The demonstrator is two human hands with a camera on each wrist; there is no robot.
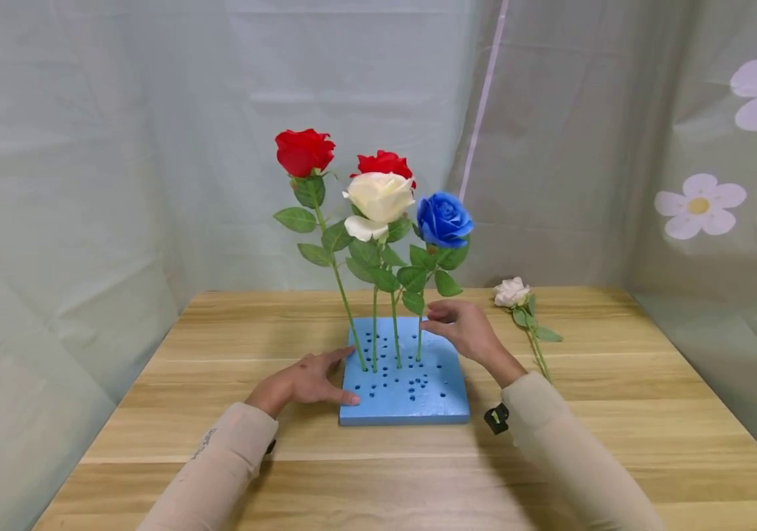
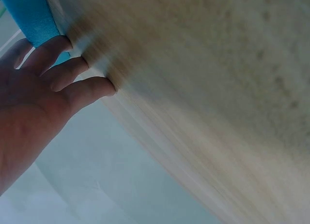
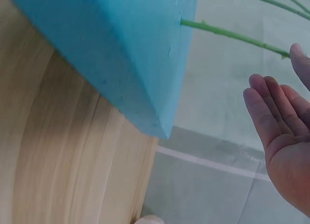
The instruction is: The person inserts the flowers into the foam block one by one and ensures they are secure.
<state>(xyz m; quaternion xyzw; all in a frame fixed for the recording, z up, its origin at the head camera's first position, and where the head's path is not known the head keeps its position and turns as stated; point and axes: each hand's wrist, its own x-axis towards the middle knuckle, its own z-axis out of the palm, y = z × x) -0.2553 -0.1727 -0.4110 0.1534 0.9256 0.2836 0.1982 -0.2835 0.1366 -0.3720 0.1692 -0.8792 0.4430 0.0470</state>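
A light blue block [image 1: 392,410] full of holes lies on the table. Two red roses [image 1: 304,153], a white rose [image 1: 384,196] and a blue rose [image 1: 445,220] stand with their stems in it; the leftmost red one leans left. My left hand [image 1: 312,378] rests against the block's left side, thumb near the front corner, fingers spread in the left wrist view. Beside the blue rose's stem is my right hand [image 1: 466,330]. In the right wrist view, its thumb is at a green stem [image 3: 232,35], while the other fingers [image 3: 264,112] extend loosely, apart from the stem.
A pale pink rose [image 1: 511,293] lies on the wooden table [image 1: 272,487] to the right of the block. Grey-green cloth [image 1: 352,74] hangs behind and at both sides, with printed flowers on the right. A dark wrist camera [image 1: 496,418] sits beneath my right sleeve.
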